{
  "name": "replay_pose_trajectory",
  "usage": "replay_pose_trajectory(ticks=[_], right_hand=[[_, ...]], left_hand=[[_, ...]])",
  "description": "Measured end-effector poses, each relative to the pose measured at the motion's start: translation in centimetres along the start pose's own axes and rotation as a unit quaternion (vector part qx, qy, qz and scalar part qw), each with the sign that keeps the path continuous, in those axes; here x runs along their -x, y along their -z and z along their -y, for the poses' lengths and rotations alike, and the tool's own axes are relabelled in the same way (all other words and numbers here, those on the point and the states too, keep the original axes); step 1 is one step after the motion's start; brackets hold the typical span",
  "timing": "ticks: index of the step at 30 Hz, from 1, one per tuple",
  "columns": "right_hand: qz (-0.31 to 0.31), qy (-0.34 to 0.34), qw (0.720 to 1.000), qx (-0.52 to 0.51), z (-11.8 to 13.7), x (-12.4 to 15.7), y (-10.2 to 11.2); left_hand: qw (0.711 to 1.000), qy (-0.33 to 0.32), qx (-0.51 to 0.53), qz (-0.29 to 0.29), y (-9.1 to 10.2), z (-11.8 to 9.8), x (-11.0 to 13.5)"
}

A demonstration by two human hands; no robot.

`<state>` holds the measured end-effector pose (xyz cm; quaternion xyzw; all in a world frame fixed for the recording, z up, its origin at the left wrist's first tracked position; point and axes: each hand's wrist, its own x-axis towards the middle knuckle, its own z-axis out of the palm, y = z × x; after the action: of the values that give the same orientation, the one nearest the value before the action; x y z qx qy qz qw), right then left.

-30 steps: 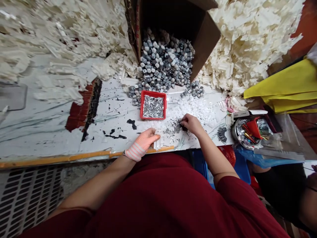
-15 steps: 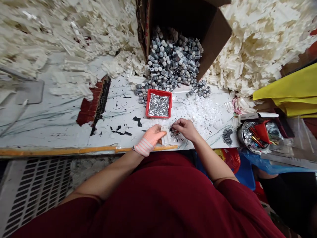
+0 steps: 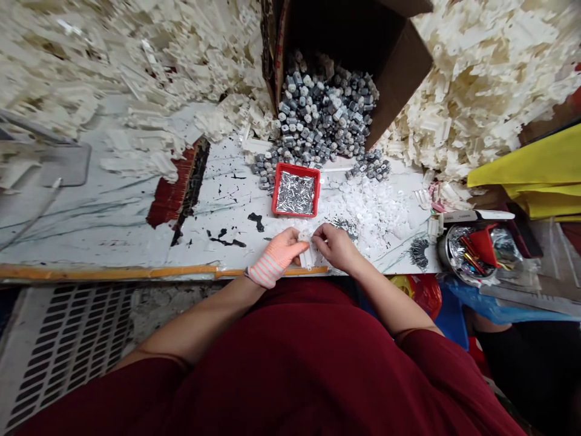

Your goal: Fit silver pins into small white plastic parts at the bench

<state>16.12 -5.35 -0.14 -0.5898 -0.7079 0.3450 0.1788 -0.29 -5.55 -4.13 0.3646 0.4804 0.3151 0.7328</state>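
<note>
My left hand (image 3: 279,254), in a peach-striped fabric glove, holds a small white plastic part (image 3: 307,255) upright near the table's front edge. My right hand (image 3: 333,248) is beside it, with its fingertips pinched against the top of that part. Anything between those fingertips is too small to tell. A scatter of thin metal pins (image 3: 345,227) lies just beyond my right hand, next to a patch of small white plastic bits (image 3: 372,212). A red tray (image 3: 296,166) filled with shiny metal pins stands farther forward.
A tipped cardboard box (image 3: 403,66) spills grey metal cylinders (image 3: 324,115) onto the paint-spattered worktop (image 3: 227,242). Heaps of cream plastic parts (image 3: 490,79) rise on both sides. At right stand a round metal tin (image 3: 460,251) and yellow cloth (image 3: 531,175).
My right hand has moved from the loose pins across to the white part. My left hand has taken up that part and raised it.
</note>
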Motion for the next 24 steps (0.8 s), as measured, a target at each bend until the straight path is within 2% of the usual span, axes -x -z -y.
replay_pose_trajectory(ticks=[2,3,6,7,8,9,10,12,13,16,18,22,24], right_hand=[[0.0,-0.013,1.0,0.001,-0.1,0.2,-0.3],[0.01,-0.023,0.999,-0.031,-0.4,0.2,-0.4],[0.097,-0.049,0.978,-0.176,-2.1,-0.7,-0.2],[0.113,-0.053,0.973,-0.194,-2.9,-1.3,0.1],[0.103,-0.055,0.976,-0.181,-3.6,-2.1,0.4],[0.066,-0.055,0.986,-0.139,-4.2,-3.0,0.7],[0.012,-0.053,0.996,-0.077,-4.8,-4.1,1.0],[-0.074,-0.037,0.994,0.071,-5.5,-6.0,1.1],[-0.083,-0.023,0.987,0.139,-5.7,-6.8,1.0],[-0.034,0.02,0.962,0.269,-6.0,-7.9,0.4],[-0.027,0.026,0.958,0.284,-6.2,-7.5,0.1],[-0.074,-0.001,0.968,0.24,-6.7,-6.4,0.4],[-0.079,-0.001,0.969,0.233,-6.7,-6.4,0.6]], left_hand=[[1.0,-0.005,-0.014,-0.005,-0.1,-0.1,0.1],[1.0,-0.007,-0.014,-0.006,-0.1,-0.2,0.2],[1.0,0.0,0.005,0.007,0.0,-0.3,0.2],[1.0,0.002,0.01,0.011,0.0,-0.2,0.1],[1.0,0.003,0.013,0.012,0.1,-0.2,0.0],[1.0,0.004,0.014,0.009,0.1,-0.1,-0.2],[1.0,0.004,0.014,0.005,0.2,0.0,-0.3],[1.0,0.007,0.016,-0.004,0.2,0.2,-0.5],[1.0,0.01,0.018,-0.009,0.2,0.2,-0.6],[1.0,0.01,0.018,-0.02,0.3,0.3,-0.6],[1.0,0.007,0.016,-0.016,0.5,0.5,-0.8],[1.0,0.004,0.014,-0.005,0.8,0.9,-1.3],[1.0,0.004,0.014,-0.006,0.9,1.0,-1.4]])
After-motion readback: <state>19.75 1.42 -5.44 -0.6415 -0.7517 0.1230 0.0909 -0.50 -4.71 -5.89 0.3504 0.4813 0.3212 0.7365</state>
